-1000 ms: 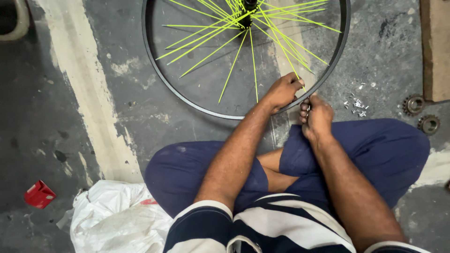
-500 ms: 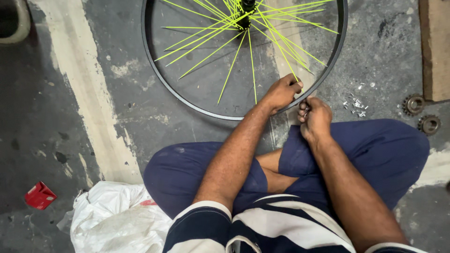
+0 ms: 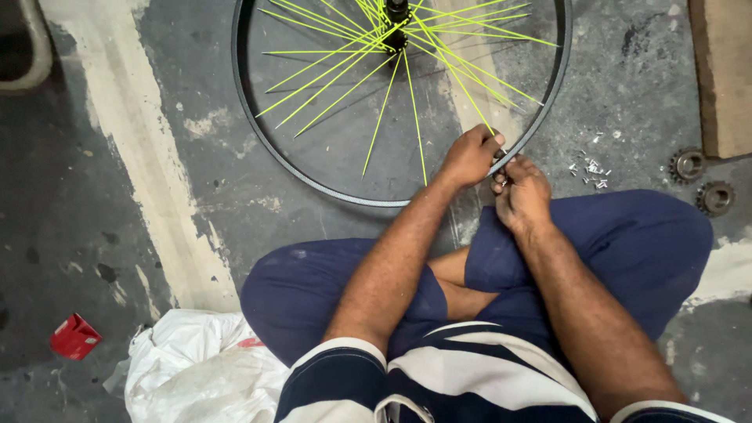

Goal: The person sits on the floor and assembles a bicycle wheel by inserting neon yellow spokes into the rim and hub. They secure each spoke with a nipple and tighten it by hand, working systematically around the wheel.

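A black bicycle rim [image 3: 313, 176] with neon yellow spokes [image 3: 384, 110] lies flat on the concrete floor in front of my crossed legs. My left hand [image 3: 468, 155] pinches the end of one yellow spoke right at the rim's near right edge. My right hand [image 3: 523, 188] is closed just beside it, fingertips pressed to the outside of the rim at the same spot; what it holds is too small to see. The black hub [image 3: 396, 11] sits at the top of the view.
A small heap of silver nipples [image 3: 591, 167] lies on the floor right of the rim. Two toothed sprockets [image 3: 702, 182] rest near a brown board [image 3: 724, 70]. A crumpled white plastic bag [image 3: 200, 368] and a small red box [image 3: 74, 337] lie at lower left.
Both hands stay at the same point on the rim; only slight finger motion shows.
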